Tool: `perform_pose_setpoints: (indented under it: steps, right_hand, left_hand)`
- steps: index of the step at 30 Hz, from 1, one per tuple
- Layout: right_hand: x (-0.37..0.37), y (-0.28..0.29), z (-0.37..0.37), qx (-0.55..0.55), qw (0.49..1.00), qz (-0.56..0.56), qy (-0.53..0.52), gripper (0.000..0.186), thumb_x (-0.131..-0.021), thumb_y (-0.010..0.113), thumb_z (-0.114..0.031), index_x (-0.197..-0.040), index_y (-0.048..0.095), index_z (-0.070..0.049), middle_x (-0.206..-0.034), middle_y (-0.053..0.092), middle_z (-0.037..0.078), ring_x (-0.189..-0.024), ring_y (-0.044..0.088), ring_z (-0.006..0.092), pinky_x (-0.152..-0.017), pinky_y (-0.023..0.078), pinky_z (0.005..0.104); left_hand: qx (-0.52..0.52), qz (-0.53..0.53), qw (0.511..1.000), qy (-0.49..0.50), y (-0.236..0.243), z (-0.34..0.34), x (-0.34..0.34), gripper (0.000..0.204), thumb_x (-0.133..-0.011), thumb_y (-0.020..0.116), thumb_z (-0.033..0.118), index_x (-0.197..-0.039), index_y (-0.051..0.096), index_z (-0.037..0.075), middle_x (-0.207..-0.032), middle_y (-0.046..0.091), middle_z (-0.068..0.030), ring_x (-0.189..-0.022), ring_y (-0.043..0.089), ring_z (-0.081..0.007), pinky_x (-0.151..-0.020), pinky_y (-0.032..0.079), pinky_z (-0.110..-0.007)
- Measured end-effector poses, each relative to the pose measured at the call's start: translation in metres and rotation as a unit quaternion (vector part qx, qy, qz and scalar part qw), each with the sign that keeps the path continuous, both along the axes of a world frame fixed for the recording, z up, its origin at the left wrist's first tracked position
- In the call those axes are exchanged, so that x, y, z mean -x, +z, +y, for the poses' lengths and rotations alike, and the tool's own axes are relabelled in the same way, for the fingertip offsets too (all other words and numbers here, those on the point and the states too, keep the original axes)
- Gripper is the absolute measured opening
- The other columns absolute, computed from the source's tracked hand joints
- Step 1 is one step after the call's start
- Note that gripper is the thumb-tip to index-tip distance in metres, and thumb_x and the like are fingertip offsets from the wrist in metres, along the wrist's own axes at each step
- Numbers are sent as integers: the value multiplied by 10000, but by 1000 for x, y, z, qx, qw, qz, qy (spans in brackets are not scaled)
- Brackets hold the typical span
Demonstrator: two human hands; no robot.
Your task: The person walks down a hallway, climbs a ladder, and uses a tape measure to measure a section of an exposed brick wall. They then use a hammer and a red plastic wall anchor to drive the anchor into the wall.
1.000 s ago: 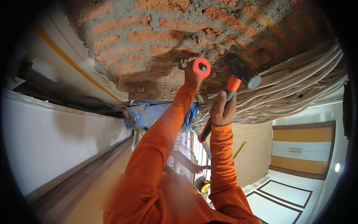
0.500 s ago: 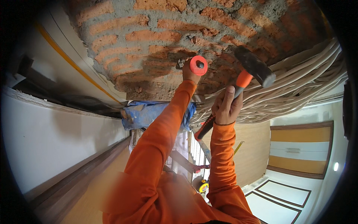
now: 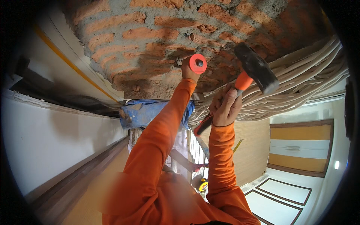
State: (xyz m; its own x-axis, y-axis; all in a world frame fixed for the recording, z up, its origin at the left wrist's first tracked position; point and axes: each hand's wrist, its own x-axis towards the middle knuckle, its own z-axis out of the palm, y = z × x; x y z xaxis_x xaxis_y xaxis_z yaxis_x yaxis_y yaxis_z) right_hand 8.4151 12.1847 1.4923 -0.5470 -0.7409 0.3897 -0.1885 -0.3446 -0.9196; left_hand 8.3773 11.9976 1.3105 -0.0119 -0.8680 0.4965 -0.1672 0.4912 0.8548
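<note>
My left hand (image 3: 188, 72) is closed around a chisel (image 3: 194, 67) with a round red guard, held against the rough brick wall (image 3: 150, 33). The chisel's dark striking end faces me at the guard's middle, and its tip is hidden beyond my hand. To the right, my right hand (image 3: 227, 106) grips the black and red handle of a club hammer (image 3: 258, 68). The hammer's heavy dark head is raised to the right of the chisel, apart from it.
A thick bundle of pale cables (image 3: 300, 82) runs along the right of the bricks. Blue sheeting (image 3: 140, 114) hangs below the wall's lower edge. A yellow tape measure (image 3: 203, 185) is near my body, with a white wall (image 3: 56, 138) at left and a cabinet (image 3: 300, 147) at right.
The hammer head looks larger and has tilted slightly, drawn a little toward me. My left hand and the chisel keep their place on the wall; the whole view has shifted slightly.
</note>
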Motion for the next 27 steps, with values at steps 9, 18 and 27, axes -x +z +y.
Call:
perform_pose_setpoints:
  steps: [9, 18, 27]
  right_hand:
    - [30, -45, -9, -263, 964, -1, -28, 401, -1013, 480, -368, -846, 545, -10, -595, 451, -14, -525, 398, 67, -467, 312, 256]
    - [20, -68, -27, -8, 960, 246, -137, 330, -1017, 473, -290, -868, 547, -5, -626, 457, -32, -537, 417, 99, -479, 334, 283]
    - [23, -36, 16, -151, 988, -17, -17, 379, -1020, 443, -426, -821, 437, -103, -513, 344, -50, -360, 294, 32, -311, 232, 209]
  left_hand:
    - [-54, -6, 996, -66, 7, 4, 0, 271, -795, 748, 193, -1009, 653, 55, -973, 688, -100, -901, 651, -227, -763, 541, -351]
    - [-150, 301, 936, -103, -4, -1, 8, 164, -830, 692, 132, -973, 681, 53, -951, 685, -58, -834, 643, -185, -751, 525, -340]
    - [-182, 317, 924, -113, -65, -22, 20, 129, -823, 698, 157, -913, 667, 70, -880, 659, -67, -826, 623, -221, -764, 523, -365]
